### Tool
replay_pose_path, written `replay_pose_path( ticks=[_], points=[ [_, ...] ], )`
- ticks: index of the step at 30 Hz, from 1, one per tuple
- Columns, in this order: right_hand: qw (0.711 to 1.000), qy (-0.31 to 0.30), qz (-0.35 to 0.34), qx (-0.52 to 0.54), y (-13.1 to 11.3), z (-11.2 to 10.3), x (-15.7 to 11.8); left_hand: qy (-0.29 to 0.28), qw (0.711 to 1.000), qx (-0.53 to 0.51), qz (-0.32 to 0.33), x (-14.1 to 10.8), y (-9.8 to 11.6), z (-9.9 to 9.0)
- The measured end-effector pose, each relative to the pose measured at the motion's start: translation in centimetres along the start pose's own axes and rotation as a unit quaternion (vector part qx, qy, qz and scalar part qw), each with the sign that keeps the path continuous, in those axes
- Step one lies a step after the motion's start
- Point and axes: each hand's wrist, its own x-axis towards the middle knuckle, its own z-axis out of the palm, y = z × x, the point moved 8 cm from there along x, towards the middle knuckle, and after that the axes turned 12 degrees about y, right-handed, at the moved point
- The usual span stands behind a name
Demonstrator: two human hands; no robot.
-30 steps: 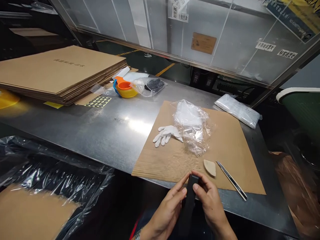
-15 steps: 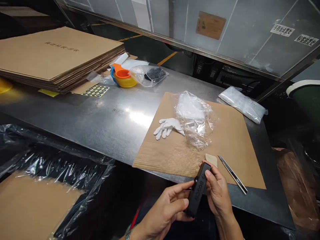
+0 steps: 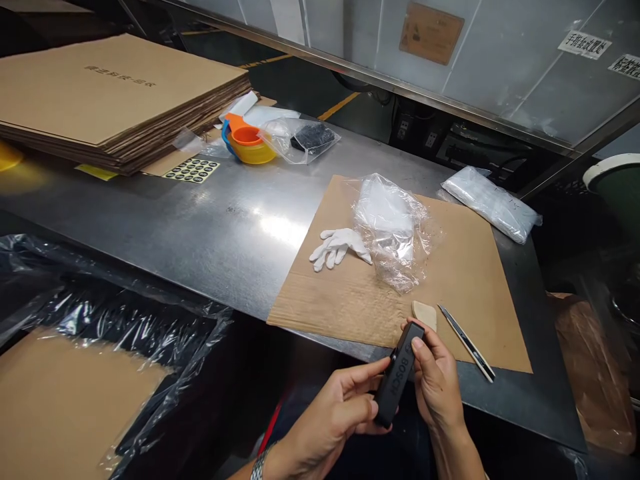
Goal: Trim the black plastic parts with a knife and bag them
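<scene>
Holding the black bar (image 3: 399, 375) in front of us, just off the near edge of the table (image 3: 520, 407), we have both hands closed on it. Our left hand (image 3: 325, 417) pinches the lower end, thumb on the near side and forefinger along the flank; our right hand (image 3: 443, 390) grips the upper end, thumb on the lettered face and fingers behind. Neither hand is spread wide.

The bar tilts, its lettering towards us. To handle it well, we should probably press lightly, turn it with both hands together and leave the face uncovered so that marks show. Better to tip it slowly, since a slip could drop it off the edge.

Just beyond lies the tan pad (image 3: 425, 316) on the cardboard (image 3: 310, 300); to its right, the knife (image 3: 465, 341) points away, so reaching there calls for care.
</scene>
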Motion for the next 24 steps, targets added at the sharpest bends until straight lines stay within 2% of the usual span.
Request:
replay_pose_path(
  ticks=[10, 16, 24],
  points=[
    [0.999, -0.008, -0.026, -0.017, 0.2, -0.1, -0.1, 0.008, 1.0, -0.007, 0.009, 0.1, -0.1, 0.0],
    [0.992, -0.005, -0.099, -0.082, -0.4, -0.2, -0.2, 0.034, 0.999, 0.007, 0.014, 0.3, -0.3, -0.4],
    [0.983, 0.002, -0.128, -0.132, -1.0, -0.1, -1.0, 0.072, 0.997, 0.01, 0.024, 0.7, -0.7, -0.9]
  ],
)
